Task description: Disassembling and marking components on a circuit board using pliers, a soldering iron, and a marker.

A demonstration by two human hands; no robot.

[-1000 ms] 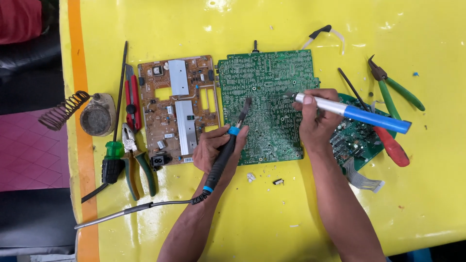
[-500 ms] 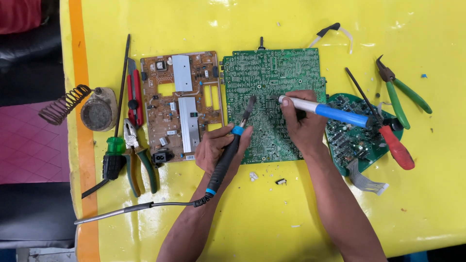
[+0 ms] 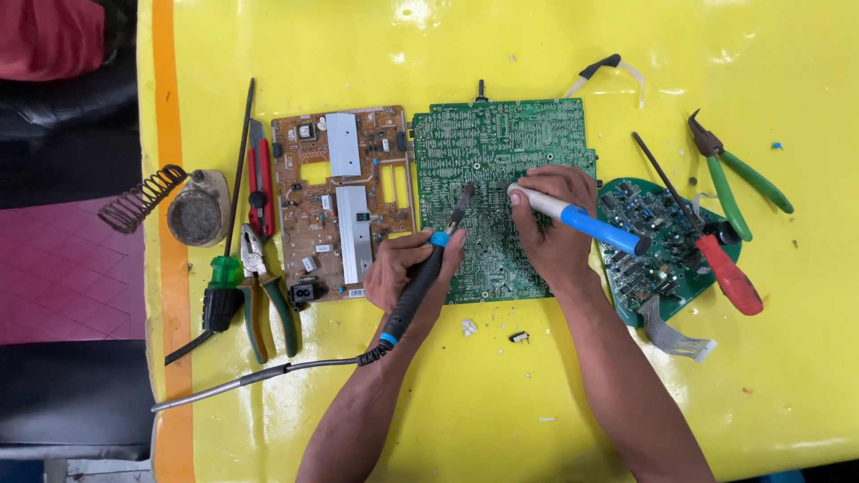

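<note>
Glossy yellow table (image 3: pixel 465 45), orange-edged; beyond, perhaps maroon floor (image 3: pixel 54 277).

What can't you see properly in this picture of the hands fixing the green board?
- Head view: the spot where the soldering iron tip meets the green board is too small to tell.
- The board under the left hand and right hand is hidden by them.
- The blue-and-white tool: its tip is too small.
- The round green board is partly covered by the red-handled screwdriver.

left hand (image 3: pixel 404 273): mine, bare, no glove, no ring | right hand (image 3: pixel 553 234): bare likewise; no watch | forearms: both uncovered from the lower frame edge up; no sleeve in view
</note>
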